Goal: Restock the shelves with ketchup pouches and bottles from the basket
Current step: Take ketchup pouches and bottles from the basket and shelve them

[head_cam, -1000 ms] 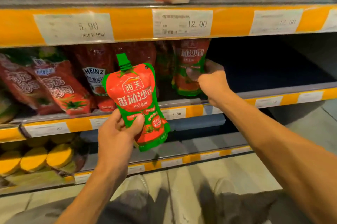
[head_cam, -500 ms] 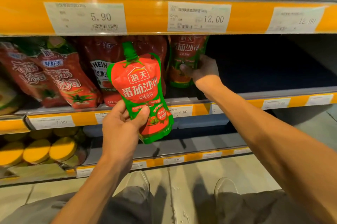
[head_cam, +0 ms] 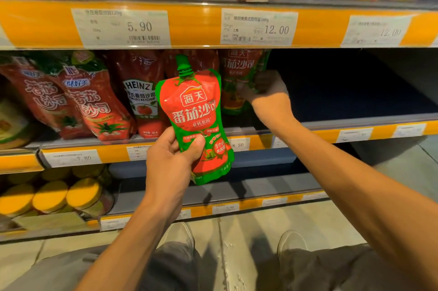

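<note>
So the middle shelf is taking up most of the frame, and its right half is sitting bare and dark, which is where the stock is going. Left half is packed with red ketchup pouches, the Heinz pouch standing just left of centre.

The right hand is reaching in at centre right and gripping the shelved pouch, a green-and-red one standing at the end of the row, fingers curled round its right edge. It looks like it's settling that one upright against its neighbours.

The left hand is in the middle of the frame, holding the spare pouch out in front of the shelf, thumb pinching across the lower front, spout up, label facing out. So that one isn't shelved yet. The basket isn't in view.

My take on doing this bit well: get the shelved pouch standing flat on its base and leaning on the row before letting go, since these soft pouches are probably going to flop into the empty side. Then slot the spare one in right beside it, same way round, label forward, above the 8.50 tag. Holding it low like that is good for setting the base down first.
</note>
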### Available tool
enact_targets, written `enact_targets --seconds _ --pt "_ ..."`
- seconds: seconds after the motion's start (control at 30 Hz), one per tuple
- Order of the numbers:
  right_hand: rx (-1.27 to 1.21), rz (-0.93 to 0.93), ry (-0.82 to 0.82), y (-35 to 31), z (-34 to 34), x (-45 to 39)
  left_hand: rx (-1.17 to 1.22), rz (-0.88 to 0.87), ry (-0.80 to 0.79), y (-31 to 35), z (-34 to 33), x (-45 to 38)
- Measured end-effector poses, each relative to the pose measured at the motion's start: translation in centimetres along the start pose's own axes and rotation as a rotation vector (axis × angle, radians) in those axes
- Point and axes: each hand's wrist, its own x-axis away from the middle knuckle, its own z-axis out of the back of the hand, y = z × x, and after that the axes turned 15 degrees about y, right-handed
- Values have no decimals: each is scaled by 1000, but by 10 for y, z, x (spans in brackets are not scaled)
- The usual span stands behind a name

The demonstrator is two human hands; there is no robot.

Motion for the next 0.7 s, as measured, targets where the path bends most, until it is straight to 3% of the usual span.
enact_targets --seconds 0.07,0.23,0.33,0.43,0.53,0.7 --pt "-142 -6 7 0 23 20 -29 -6 -12 -2 -2 1" --pt "-252 -70 -470 12 82 74 -90 0 -50 -5 -13 9" --pt "-226 -127 -581 16 91 86 -95 20 -104 -6 -22 16" --pt "-204 -96 -558 17 93 88 -92 6 -149 -5 -35 22" --pt "-163 -34 -439 21 100 81 -120 -22 -199 -3 -52 24" --pt "-200 -83 -214 31 112 61 -186 -151 -282 2 -82 14"
